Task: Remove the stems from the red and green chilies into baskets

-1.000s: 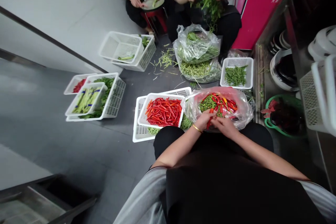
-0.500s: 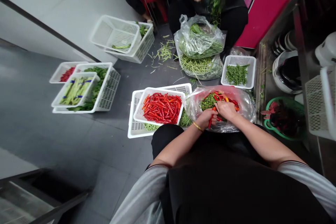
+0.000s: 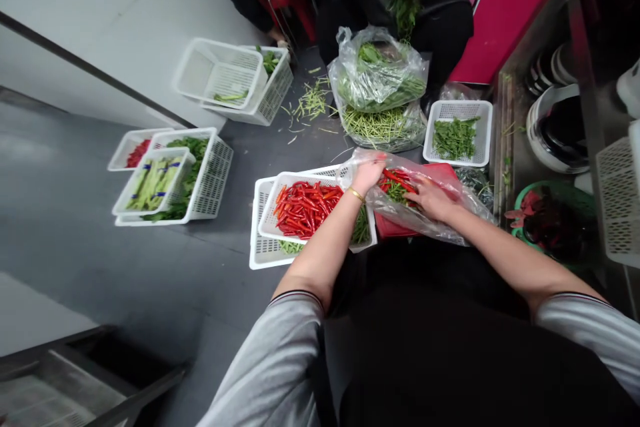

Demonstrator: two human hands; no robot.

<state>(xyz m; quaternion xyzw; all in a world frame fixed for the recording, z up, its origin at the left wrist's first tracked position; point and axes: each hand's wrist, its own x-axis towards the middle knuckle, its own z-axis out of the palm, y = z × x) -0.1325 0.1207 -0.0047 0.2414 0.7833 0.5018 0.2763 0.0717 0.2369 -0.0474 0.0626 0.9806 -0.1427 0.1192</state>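
Left hand [image 3: 369,173] is gripping the left edge of a clear plastic bag [image 3: 423,222] — fingers closing on the film. Right hand [image 3: 430,199] is touching the peppers [image 3: 400,179] inside; cannot tell whether its fingers are gripping any. Bag is lying over a red surface [image 3: 443,177] — white basket [image 3: 266,221] is sitting just beside, holding red peppers [image 3: 303,210].

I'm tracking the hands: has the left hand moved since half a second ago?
Yes: judged against the white chili basket, the left hand has moved left and forward, away from the body.
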